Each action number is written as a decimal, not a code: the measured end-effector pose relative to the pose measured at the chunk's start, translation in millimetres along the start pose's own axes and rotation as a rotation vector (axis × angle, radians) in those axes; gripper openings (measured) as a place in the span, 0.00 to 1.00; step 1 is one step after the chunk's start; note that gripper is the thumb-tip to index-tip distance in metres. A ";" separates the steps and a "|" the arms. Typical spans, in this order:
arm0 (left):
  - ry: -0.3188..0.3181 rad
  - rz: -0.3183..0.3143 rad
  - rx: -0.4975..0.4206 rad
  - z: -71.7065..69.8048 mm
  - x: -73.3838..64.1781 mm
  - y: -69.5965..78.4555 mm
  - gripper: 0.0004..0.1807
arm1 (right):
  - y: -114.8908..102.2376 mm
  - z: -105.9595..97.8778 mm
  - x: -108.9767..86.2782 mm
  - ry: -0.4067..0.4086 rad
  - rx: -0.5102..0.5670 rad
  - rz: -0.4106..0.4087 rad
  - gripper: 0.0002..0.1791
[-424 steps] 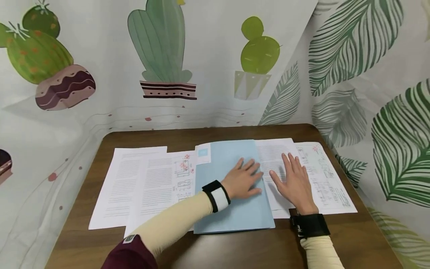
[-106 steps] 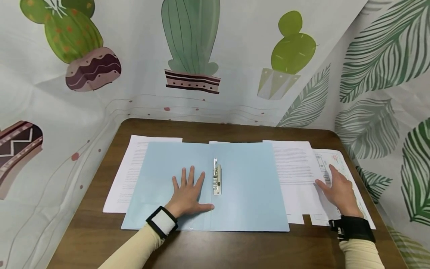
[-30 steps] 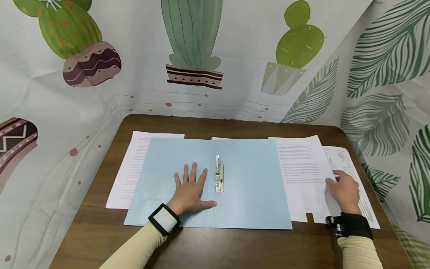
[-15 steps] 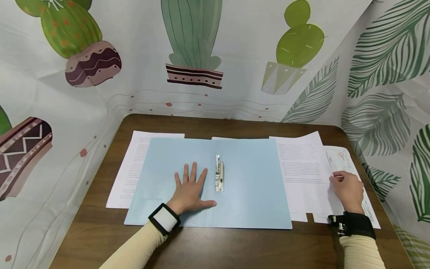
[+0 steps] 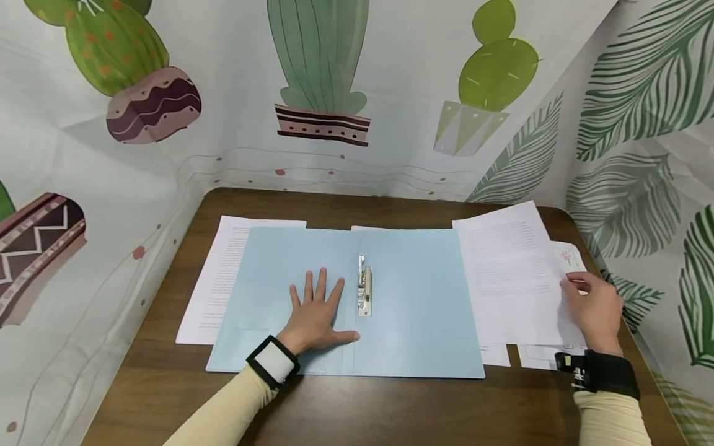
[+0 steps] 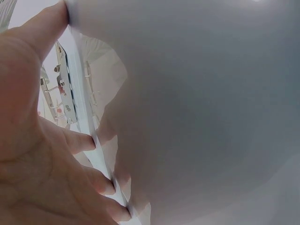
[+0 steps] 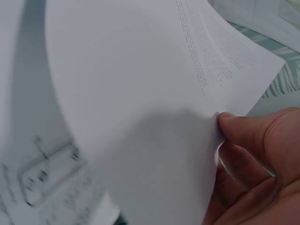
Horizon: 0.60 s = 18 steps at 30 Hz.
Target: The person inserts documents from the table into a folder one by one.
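A light blue folder [image 5: 418, 297] lies spread open, its metal clip mechanism [image 5: 364, 291] exposed near the spine. My left hand [image 5: 313, 319] rests flat with spread fingers on the folder's left cover. In the left wrist view, the fingertips of that hand [image 6: 37, 140] touch the cover, and the clip [image 6: 65, 89] shows past the thumb. At the right, my right hand [image 5: 594, 310] pinches the right edge of a printed sheet of paper [image 5: 507, 266], which is lifted and bowed. The right wrist view shows thumb and fingers on the edge of that sheet [image 7: 126, 79].
Printed sheets [image 5: 209, 291] stick out from under the folder's left side. A page with drawings [image 5: 569, 254] lies beneath the raised sheet, with line drawings [image 7: 49, 173] visible in the right wrist view. The wooden table [image 5: 390, 409] meets a patterned cloth [image 5: 234, 124] behind.
Earlier the folder was closed; since then it has been opened. Over the last second my right hand has drawn the sheet up and to the right. The left hand has stayed put.
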<state>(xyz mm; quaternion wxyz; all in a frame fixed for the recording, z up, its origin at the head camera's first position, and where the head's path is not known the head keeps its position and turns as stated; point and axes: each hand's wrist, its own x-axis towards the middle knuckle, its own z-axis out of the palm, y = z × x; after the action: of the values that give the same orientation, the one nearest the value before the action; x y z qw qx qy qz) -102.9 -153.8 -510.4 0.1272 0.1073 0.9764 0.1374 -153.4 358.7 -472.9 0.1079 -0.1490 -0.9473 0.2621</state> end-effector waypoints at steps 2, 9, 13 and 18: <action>0.002 0.001 -0.003 -0.8 -0.4 0.5 0.66 | -2.7 -5.7 0.5 0.040 0.001 -0.014 0.15; -0.001 0.001 -0.013 -3.5 -1.0 2.1 0.66 | -15.9 -28.4 2.2 0.175 0.015 -0.044 0.15; -0.003 0.002 -0.006 -3.2 -0.9 1.7 0.66 | -27.9 -45.3 2.7 0.234 0.053 -0.053 0.15; 0.004 0.012 -0.001 -3.8 -1.6 0.8 0.66 | -41.6 -61.2 2.7 0.306 0.063 -0.025 0.17</action>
<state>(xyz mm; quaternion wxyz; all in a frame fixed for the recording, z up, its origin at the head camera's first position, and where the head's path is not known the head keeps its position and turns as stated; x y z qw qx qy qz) -102.3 -154.4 -506.3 0.1247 0.1128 0.9759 0.1390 -147.9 354.0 -399.2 0.2587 -0.1720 -0.9129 0.2649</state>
